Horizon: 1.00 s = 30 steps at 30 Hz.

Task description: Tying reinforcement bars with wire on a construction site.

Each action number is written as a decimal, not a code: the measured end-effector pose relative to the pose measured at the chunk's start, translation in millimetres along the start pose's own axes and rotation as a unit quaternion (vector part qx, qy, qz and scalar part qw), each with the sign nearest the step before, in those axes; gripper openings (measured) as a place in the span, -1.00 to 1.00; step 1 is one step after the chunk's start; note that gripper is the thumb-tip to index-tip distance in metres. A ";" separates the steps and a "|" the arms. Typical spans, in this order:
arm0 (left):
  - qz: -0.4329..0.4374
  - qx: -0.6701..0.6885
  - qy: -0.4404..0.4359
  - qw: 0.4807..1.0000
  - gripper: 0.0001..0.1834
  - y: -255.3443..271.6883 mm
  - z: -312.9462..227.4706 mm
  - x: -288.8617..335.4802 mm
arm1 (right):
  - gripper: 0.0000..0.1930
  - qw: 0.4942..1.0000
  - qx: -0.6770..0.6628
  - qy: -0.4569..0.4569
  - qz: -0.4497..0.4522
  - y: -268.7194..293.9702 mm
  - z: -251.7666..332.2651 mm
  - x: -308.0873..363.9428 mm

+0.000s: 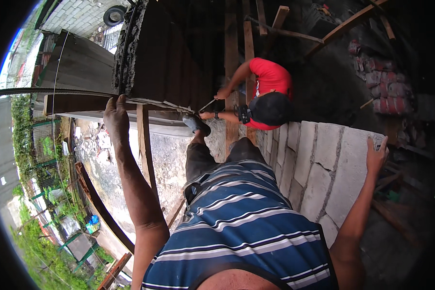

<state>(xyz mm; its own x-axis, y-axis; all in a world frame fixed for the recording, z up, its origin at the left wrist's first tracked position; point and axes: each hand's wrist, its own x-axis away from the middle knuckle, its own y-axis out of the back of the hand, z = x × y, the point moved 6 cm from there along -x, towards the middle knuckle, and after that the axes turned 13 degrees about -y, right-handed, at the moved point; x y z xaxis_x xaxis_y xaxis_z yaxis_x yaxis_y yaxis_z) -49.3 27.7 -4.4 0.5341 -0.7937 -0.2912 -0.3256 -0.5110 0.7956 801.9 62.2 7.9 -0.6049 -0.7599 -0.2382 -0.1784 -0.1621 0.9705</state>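
left hand (116, 116) is outstretched at rod (34, 90), right hand (376, 157) at wall (350, 150).

Black tyre (114, 16) seen up top, right by pale blockwork (75, 14). Reddish sacks (390, 92) piled over on right, half swallowed by shadow tbh. Long timber (345, 26) set at slant, upper right. Left side kinda overgrown: mesh fence (44, 140) partly covered by green vines (21, 116), small blue bundle (93, 221) left lower down.

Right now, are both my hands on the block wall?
No, only your right hand is on the block wall; your left hand is at the wooden beam.
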 end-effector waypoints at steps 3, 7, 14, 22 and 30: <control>-0.009 -0.001 -0.018 1.000 -0.54 0.3 0.1 -1.2 | -0.10 1.000 -0.001 0.004 -0.008 -2.3 -3.1 -0.9; 0.006 -0.008 -0.011 1.000 -0.57 2.2 -7.9 -0.3 | -0.11 1.000 -0.003 0.012 -0.020 -4.7 -8.5 -1.3; 0.013 0.019 -0.005 1.000 -0.48 -1.0 6.7 1.1 | -0.11 0.999 -0.026 0.022 -0.028 -13.8 -15.6 -7.0; 0.041 0.007 0.002 0.999 -0.51 -1.9 4.9 -3.6 | -0.11 0.999 -0.037 0.002 -0.018 -13.7 -17.1 -8.5; 0.023 0.002 -0.004 1.000 -0.49 -0.5 2.9 -2.3 | -0.11 0.999 -0.032 -0.004 -0.010 -13.4 -16.6 -7.5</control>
<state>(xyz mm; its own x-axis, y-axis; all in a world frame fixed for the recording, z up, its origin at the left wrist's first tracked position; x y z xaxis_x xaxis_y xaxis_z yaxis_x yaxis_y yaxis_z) -52.6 28.9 -5.7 0.5118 -0.8191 -0.2590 -0.3519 -0.4750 0.8066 821.7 59.6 -2.8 -0.6086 -0.7504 -0.2578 -0.1406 -0.2178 0.9658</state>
